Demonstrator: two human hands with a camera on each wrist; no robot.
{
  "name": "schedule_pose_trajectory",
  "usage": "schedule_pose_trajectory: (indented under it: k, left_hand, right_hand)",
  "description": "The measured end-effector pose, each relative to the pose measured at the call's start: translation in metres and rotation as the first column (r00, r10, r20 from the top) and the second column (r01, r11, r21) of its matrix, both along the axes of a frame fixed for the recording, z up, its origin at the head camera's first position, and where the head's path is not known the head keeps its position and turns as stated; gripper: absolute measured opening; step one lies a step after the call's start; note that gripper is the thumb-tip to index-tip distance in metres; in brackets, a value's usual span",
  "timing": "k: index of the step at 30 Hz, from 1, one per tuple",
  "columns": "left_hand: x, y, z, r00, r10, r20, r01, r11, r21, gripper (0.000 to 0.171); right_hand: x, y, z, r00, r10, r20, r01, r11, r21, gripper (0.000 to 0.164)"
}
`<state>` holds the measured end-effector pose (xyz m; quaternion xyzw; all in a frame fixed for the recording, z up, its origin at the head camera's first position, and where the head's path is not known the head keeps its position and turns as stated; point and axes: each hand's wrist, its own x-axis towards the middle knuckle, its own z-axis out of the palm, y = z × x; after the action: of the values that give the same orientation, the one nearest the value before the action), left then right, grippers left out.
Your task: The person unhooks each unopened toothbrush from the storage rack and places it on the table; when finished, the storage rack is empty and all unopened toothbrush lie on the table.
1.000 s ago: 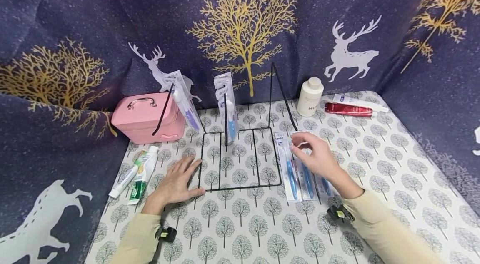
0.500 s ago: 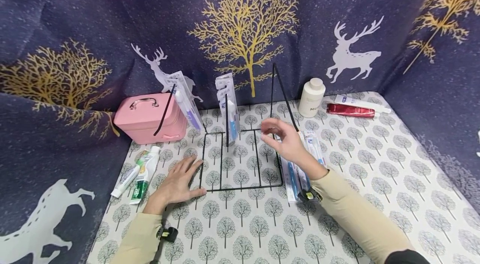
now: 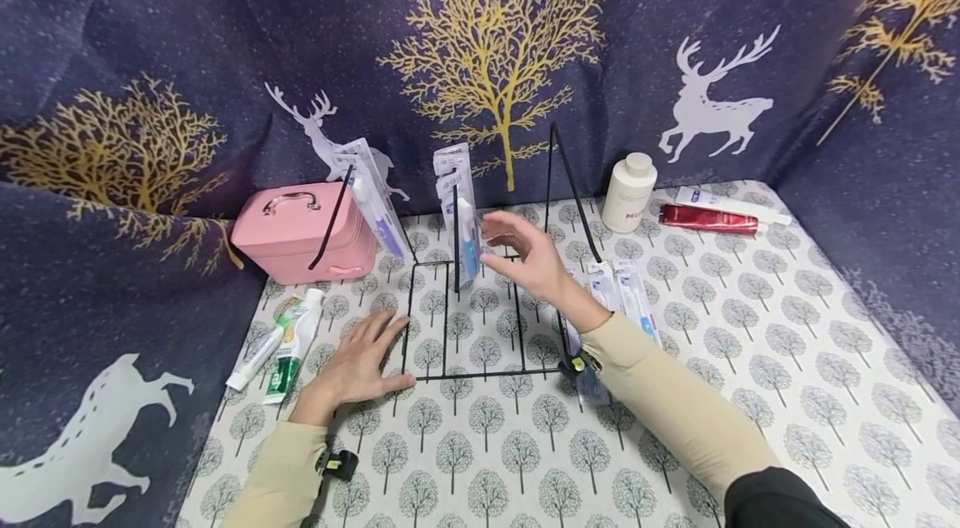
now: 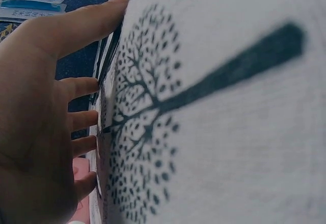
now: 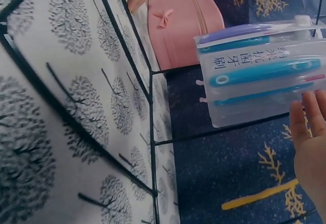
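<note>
My right hand (image 3: 528, 261) is raised over a black wire rack (image 3: 445, 320), thumb and fingers loosely curved with a gap between them, nothing held. Just left of its fingertips hang blue toothbrushes in clear packs (image 3: 467, 241) on the middle prong. In the right wrist view the fingers (image 5: 300, 122) overlap the edge of a toothbrush pack (image 5: 249, 76). A purple toothbrush pack (image 3: 378, 216) hangs from the left prong. My left hand (image 3: 356, 366) rests on the table at the rack's left side, fingers spread; the left wrist view shows the thumb (image 4: 102, 18) straight.
More packaged toothbrushes (image 3: 636, 299) lie right of the rack, partly under my right forearm. A pink case (image 3: 292, 232) and two toothpaste tubes (image 3: 296, 345) are at left. A white bottle (image 3: 628, 193), a red tube (image 3: 708, 219) and a white tube (image 3: 720, 201) stand or lie back right.
My right hand has moved left from the toothbrush packs on the table, across the rack, to the packs on the middle prong. My left hand has stayed in place.
</note>
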<state>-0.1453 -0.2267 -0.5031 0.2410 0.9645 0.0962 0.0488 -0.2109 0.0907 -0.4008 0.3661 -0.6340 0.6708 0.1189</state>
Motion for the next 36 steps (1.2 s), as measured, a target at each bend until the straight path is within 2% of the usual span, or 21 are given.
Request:
schedule_pose_trajectory:
  k: [11, 22, 27, 31, 33, 36]
  left_hand:
    - [-0.002, -0.001, 0.000, 1.000, -0.004, -0.002, 0.004, 1.000, 0.000, 0.097]
    - [0.001, -0.001, 0.002, 1.000, -0.002, 0.007, 0.002, 1.000, 0.008, 0.097]
    - [0.000, 0.000, 0.004, 1.000, 0.001, 0.005, -0.001, 1.000, 0.010, 0.096]
    - [0.000, 0.000, 0.003, 1.000, -0.003, -0.002, 0.003, 1.000, 0.006, 0.097]
    - [0.001, -0.001, 0.002, 1.000, -0.004, -0.005, 0.004, 1.000, 0.005, 0.097]
    - [0.001, -0.001, 0.002, 1.000, -0.004, -0.004, 0.004, 1.000, 0.009, 0.097]
  right_hand:
    - [-0.011, -0.021, 0.001, 0.999, -0.036, 0.039, 0.035, 0.999, 0.021, 0.056]
    - [-0.002, -0.033, 0.001, 0.988, -0.136, 0.077, 0.131, 0.989, 0.070, 0.037]
    - [0.002, -0.030, 0.002, 0.987, -0.144, 0.071, 0.139, 0.988, 0.068, 0.041]
    - [0.004, -0.027, 0.000, 0.992, -0.127, 0.014, 0.127, 0.992, 0.027, 0.061]
    - [0.005, -0.026, -0.001, 0.992, -0.114, -0.045, 0.114, 0.993, 0.001, 0.071]
    - [0.006, -0.025, -0.002, 0.985, -0.102, -0.138, 0.100, 0.995, -0.021, 0.075]
